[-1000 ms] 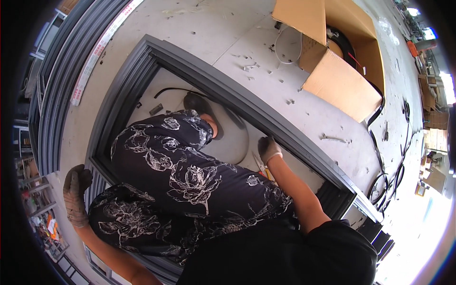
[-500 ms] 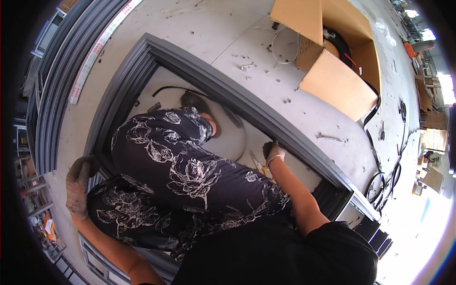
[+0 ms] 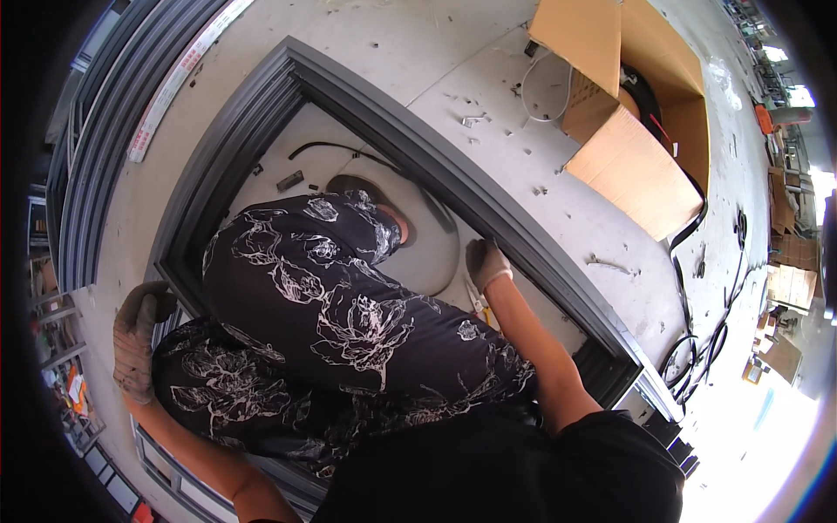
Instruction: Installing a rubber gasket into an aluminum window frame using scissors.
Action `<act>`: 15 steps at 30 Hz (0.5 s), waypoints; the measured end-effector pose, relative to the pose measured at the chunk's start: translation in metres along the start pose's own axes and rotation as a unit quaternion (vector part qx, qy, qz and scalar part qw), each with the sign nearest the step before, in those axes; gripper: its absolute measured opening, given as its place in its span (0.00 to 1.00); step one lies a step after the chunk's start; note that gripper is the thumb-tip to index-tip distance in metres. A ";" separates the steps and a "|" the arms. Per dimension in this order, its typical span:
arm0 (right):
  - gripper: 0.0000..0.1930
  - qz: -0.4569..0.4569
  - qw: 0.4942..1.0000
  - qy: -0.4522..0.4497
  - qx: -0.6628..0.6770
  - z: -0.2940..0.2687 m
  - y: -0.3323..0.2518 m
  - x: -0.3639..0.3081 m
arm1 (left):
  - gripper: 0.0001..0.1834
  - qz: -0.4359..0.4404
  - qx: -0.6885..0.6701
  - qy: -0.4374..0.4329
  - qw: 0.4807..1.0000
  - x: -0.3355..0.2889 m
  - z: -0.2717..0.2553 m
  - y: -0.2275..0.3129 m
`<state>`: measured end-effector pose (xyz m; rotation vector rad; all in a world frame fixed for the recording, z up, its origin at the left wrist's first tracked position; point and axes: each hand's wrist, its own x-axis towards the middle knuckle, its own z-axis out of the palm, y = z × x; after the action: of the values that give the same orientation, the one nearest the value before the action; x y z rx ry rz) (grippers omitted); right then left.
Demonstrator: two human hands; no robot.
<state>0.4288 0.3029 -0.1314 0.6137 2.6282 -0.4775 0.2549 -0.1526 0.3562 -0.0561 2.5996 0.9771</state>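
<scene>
I crouch inside a large grey window frame lying flat on the concrete floor, with my knees in dark flowered trousers filling the middle. My left hand, in a grey work glove, is wrapped over the frame's left rail. My right hand, also gloved, presses its curled fingers against the inner edge of the right rail. A yellow-handled tool lies just under that wrist; whether the hand holds anything is hidden. A loose black rubber strip curves across the floor inside the frame.
An open cardboard box stands beyond the right rail, with black cables trailing past it. Small metal scraps dot the concrete. More grey frame profiles lie stacked along the left.
My right hand has shifted a little up along the inner edge of the right rail. My left hand stays on the left rail, almost unmoved.
</scene>
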 end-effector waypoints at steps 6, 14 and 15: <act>0.17 -0.039 0.966 -0.134 -0.216 -0.046 -0.062 -0.006 | 0.21 -0.037 -0.030 0.018 0.999 -0.009 0.000 -0.010; 0.22 -0.033 0.969 -0.187 -0.160 -0.079 -0.079 0.005 | 0.17 -0.042 -0.042 0.027 0.998 -0.010 0.004 -0.005; 0.23 -0.053 0.949 -0.089 -0.298 -0.030 -0.030 0.017 | 0.17 -0.028 -0.047 0.021 0.998 0.000 0.008 0.003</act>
<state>0.3918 0.2955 -0.1064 0.2202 2.4500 0.2300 0.2571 -0.1451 0.3522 -0.1731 2.5738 1.0882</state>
